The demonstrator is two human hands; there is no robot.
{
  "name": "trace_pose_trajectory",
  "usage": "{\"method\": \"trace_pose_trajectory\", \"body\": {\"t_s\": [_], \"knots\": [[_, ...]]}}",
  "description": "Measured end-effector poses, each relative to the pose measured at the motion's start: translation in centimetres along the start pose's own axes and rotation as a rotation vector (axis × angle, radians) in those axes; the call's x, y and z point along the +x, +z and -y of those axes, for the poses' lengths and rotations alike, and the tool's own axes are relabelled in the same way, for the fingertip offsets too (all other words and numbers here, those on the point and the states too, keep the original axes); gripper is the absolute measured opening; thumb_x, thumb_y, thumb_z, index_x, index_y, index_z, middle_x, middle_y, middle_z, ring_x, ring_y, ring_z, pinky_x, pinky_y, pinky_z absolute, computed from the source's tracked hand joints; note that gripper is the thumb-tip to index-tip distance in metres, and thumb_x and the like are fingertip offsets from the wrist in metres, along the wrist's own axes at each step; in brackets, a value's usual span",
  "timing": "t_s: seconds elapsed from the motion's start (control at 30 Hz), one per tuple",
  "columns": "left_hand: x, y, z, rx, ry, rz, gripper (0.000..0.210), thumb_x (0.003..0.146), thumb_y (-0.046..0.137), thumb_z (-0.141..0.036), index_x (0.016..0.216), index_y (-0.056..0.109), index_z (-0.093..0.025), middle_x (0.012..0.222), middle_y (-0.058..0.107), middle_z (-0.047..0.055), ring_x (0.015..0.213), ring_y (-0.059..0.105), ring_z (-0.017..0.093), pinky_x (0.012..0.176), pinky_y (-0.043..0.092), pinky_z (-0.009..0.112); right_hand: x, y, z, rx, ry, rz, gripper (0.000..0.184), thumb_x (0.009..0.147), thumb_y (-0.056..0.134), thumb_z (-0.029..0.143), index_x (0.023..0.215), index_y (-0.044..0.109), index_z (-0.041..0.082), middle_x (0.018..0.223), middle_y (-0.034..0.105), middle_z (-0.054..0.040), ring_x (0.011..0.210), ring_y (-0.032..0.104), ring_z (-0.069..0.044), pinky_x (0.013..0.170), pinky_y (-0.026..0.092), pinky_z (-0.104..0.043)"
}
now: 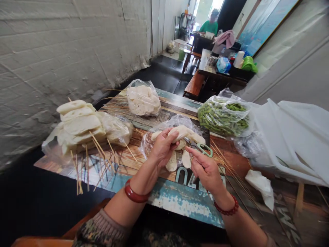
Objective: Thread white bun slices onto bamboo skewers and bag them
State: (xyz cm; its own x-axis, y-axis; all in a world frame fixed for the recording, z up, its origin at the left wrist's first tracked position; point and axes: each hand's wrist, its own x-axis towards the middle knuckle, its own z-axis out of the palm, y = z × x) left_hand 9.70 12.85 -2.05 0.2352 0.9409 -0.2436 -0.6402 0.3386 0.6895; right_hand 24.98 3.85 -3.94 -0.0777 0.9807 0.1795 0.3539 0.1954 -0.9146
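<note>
My left hand (163, 145) grips a long, pale, floppy food slice (181, 132) between thumb and fingers, above the middle of the table. Just to its right, my right hand (204, 168) is closed in a pinch with the index finger forward; what it holds, if anything, is too small to make out. Scissors (205, 150) with green handles lie behind the right fingers. Under both hands are loose pale slices (171, 162) on an open clear plastic bag (146, 142). To the right, several thin bamboo skewers (231, 171) lie on the table.
At left, skewered pale slices (79, 123) are piled, sticks jutting over the edge. Behind stands a bag of pale slices (143, 99). A bag of green vegetables (223, 115), a white plastic bin (290, 133) and crumpled tissue (260, 185) are at right. A person (209, 25) sits far back.
</note>
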Motion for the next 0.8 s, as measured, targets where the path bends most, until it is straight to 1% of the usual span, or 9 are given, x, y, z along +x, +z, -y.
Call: {"method": "trace_pose_trajectory", "body": {"t_s": [0.2, 0.37, 0.5, 0.63, 0.8], "knots": [[0.10, 0.17, 0.19, 0.001, -0.021, -0.003, 0.043, 0.053, 0.090, -0.027, 0.090, 0.070, -0.014, 0.084, 0.068, 0.001, 0.064, 0.057, 0.006, 0.050, 0.041, 0.013, 0.29, 0.00, 0.08, -0.021, -0.001, 0.004, 0.045, 0.090, 0.045, 0.022, 0.130, 0.064, 0.017, 0.053, 0.042, 0.0053, 0.048, 0.042, -0.012, 0.046, 0.036, -0.024], [-0.02, 0.25, 0.30, 0.008, -0.018, 0.001, 0.041, 0.054, 0.090, -0.027, 0.088, 0.070, -0.014, 0.083, 0.069, 0.001, 0.063, 0.056, 0.006, 0.049, 0.041, 0.014, 0.38, 0.02, -0.01, -0.020, 0.003, -0.004, 0.045, 0.090, 0.045, 0.021, 0.130, 0.064, 0.018, 0.055, 0.043, 0.0046, 0.048, 0.040, -0.011, 0.046, 0.036, -0.023], [-0.19, 0.36, 0.32, 0.032, -0.021, 0.004, 0.044, 0.053, 0.091, -0.028, 0.088, 0.070, -0.014, 0.083, 0.070, 0.001, 0.062, 0.057, 0.006, 0.052, 0.043, 0.014, 0.38, 0.03, -0.12, -0.014, 0.028, -0.006, 0.047, 0.089, 0.045, 0.021, 0.132, 0.063, 0.015, 0.056, 0.044, 0.0045, 0.048, 0.039, -0.011, 0.045, 0.035, -0.023], [-0.22, 0.36, 0.38, 0.062, -0.001, -0.005, 0.046, 0.052, 0.091, -0.030, 0.089, 0.070, -0.015, 0.082, 0.070, 0.000, 0.061, 0.057, 0.006, 0.053, 0.044, 0.014, 0.36, 0.06, -0.27, 0.004, 0.049, -0.004, 0.048, 0.087, 0.045, 0.020, 0.132, 0.063, 0.014, 0.053, 0.041, 0.0058, 0.047, 0.037, -0.011, 0.044, 0.033, -0.023], [-0.08, 0.08, 0.59, 0.116, 0.042, 0.006, 0.043, 0.057, 0.089, -0.031, 0.092, 0.069, -0.016, 0.080, 0.070, -0.001, 0.058, 0.056, 0.005, 0.052, 0.044, 0.014, 0.45, -0.01, 0.01, 0.001, 0.054, 0.000, 0.049, 0.087, 0.044, 0.020, 0.131, 0.063, 0.012, 0.051, 0.039, 0.0066, 0.047, 0.038, -0.011, 0.047, 0.035, -0.023]]}}
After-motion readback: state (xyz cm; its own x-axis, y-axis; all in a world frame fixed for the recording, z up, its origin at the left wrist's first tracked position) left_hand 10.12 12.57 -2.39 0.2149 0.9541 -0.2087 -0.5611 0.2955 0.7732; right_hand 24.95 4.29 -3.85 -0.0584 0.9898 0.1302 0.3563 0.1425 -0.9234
